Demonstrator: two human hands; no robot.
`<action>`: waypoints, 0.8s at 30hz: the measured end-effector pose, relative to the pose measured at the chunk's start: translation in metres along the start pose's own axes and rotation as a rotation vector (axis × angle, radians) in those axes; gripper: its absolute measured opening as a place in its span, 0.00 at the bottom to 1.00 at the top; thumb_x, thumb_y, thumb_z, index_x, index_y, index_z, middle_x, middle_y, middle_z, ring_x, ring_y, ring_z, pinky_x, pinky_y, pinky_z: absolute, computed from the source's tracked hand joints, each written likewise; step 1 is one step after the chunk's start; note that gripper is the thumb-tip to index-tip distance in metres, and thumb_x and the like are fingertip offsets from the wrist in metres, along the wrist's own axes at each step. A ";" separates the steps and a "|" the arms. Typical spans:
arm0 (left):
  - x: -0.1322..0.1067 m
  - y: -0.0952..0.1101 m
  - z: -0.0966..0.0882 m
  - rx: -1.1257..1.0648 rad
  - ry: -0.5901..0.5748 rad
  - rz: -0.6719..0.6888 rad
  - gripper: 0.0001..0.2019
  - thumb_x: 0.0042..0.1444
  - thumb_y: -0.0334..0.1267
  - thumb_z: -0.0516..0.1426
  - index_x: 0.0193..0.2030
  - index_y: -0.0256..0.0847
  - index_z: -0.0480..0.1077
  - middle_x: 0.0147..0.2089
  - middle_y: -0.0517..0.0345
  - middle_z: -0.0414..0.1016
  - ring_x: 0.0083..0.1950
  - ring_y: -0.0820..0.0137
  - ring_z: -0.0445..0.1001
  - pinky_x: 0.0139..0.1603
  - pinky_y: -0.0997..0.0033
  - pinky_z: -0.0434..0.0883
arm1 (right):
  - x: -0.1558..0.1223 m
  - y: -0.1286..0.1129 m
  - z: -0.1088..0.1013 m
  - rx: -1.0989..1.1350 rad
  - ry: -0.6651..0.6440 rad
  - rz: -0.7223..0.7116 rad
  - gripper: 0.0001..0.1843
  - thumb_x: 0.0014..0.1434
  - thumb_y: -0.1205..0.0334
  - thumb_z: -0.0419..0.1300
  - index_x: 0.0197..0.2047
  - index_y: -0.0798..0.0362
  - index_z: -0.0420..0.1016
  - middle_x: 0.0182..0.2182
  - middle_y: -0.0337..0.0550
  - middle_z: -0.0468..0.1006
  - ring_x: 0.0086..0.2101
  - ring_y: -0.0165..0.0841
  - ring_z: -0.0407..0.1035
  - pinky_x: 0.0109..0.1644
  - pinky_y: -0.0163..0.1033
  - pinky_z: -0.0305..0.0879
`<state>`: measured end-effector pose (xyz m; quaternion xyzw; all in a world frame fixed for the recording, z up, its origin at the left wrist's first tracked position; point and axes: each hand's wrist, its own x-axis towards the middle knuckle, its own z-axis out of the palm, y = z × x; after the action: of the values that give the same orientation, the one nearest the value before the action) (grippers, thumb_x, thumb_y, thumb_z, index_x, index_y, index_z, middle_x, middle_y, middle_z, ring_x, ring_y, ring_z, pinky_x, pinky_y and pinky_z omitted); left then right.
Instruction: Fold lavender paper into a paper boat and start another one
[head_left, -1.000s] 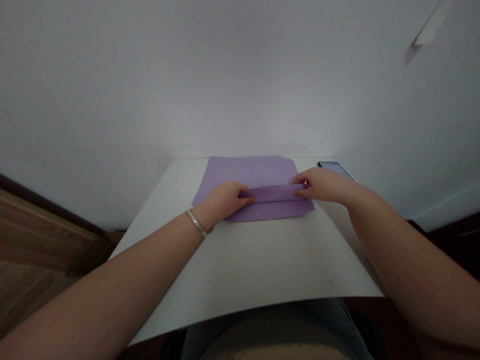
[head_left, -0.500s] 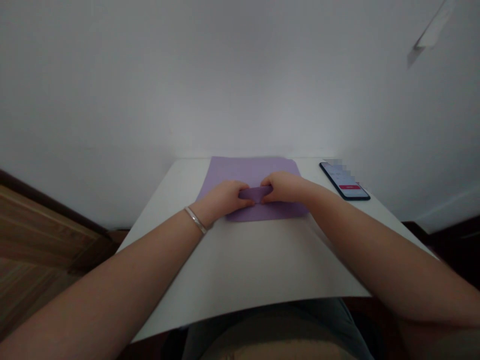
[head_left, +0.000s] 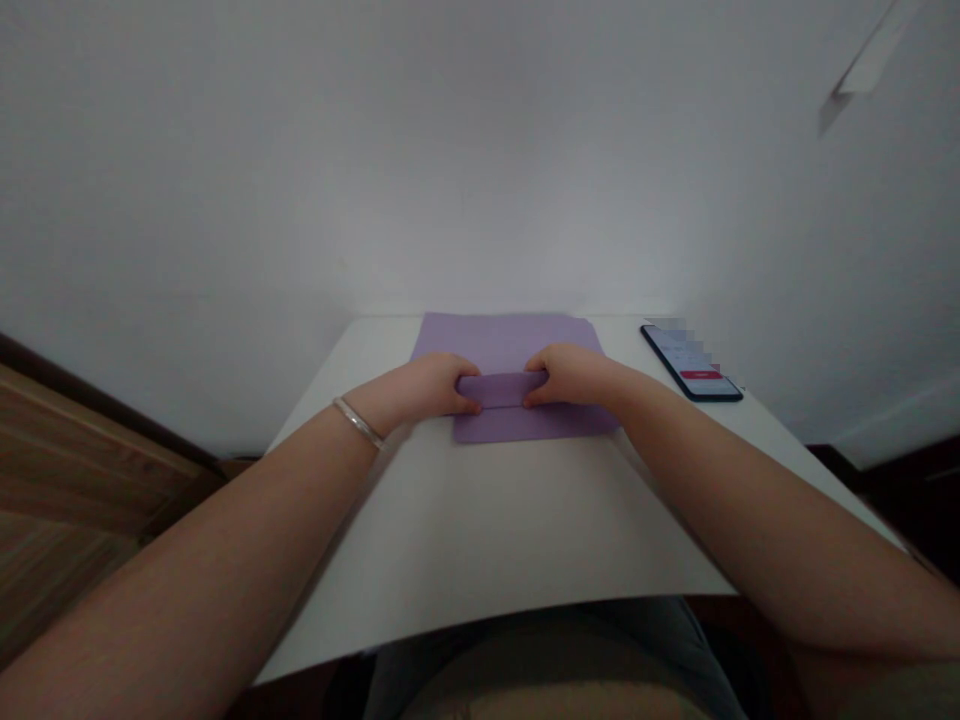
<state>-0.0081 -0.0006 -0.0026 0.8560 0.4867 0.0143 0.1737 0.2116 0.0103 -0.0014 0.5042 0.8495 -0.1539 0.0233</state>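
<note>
A purple sheet (head_left: 502,340), which looks like paper or thin foam, lies flat on the white table near the wall. On it is a narrow folded purple strip (head_left: 501,391), held level between my two hands. My left hand (head_left: 435,385) pinches the strip's left end, thumb on the near side and fingers over the far side. At the other end my right hand (head_left: 566,375) grips in the same way. A silver bangle (head_left: 360,422) circles my left wrist. Whether the strip is joined to the sheet under it, I cannot tell.
To the right on the white table (head_left: 495,530) lies a phone (head_left: 690,362) with its screen lit. Behind the table rises a pale wall (head_left: 480,160). Wooden furniture (head_left: 75,500) stands at the left, and the table's near edge is by my lap.
My left hand has slid left along the strip, so more of it shows between my hands. My right hand has stayed nearly in place.
</note>
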 end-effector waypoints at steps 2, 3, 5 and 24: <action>0.000 -0.003 -0.001 -0.010 -0.022 0.019 0.13 0.47 0.39 0.59 0.39 0.41 0.77 0.36 0.57 0.80 0.32 0.69 0.71 0.32 0.74 0.62 | -0.001 0.001 0.000 0.019 -0.004 0.005 0.15 0.49 0.54 0.63 0.39 0.49 0.81 0.29 0.41 0.80 0.28 0.32 0.69 0.28 0.34 0.55; -0.001 -0.005 -0.001 -0.014 -0.031 0.023 0.13 0.47 0.39 0.58 0.39 0.40 0.77 0.35 0.57 0.80 0.32 0.70 0.71 0.32 0.74 0.62 | -0.002 0.001 0.000 0.028 -0.009 0.006 0.15 0.49 0.54 0.62 0.39 0.50 0.81 0.29 0.41 0.80 0.27 0.31 0.69 0.28 0.34 0.55; -0.001 -0.007 -0.002 -0.015 -0.041 0.022 0.13 0.47 0.40 0.58 0.38 0.40 0.77 0.33 0.58 0.79 0.30 0.70 0.70 0.31 0.74 0.61 | -0.002 0.001 0.001 0.040 -0.020 0.006 0.14 0.49 0.54 0.62 0.39 0.50 0.81 0.29 0.41 0.80 0.27 0.31 0.68 0.28 0.34 0.55; 0.000 -0.017 0.000 -0.075 -0.084 -0.056 0.16 0.44 0.41 0.57 0.41 0.39 0.71 0.34 0.58 0.75 0.32 0.70 0.69 0.30 0.75 0.62 | -0.003 0.003 0.002 -0.029 0.008 -0.043 0.16 0.48 0.53 0.62 0.40 0.49 0.80 0.32 0.42 0.80 0.30 0.33 0.69 0.29 0.35 0.55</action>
<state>-0.0226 0.0070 -0.0081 0.8349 0.5017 -0.0083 0.2264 0.2150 0.0088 -0.0035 0.4859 0.8624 -0.1400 0.0241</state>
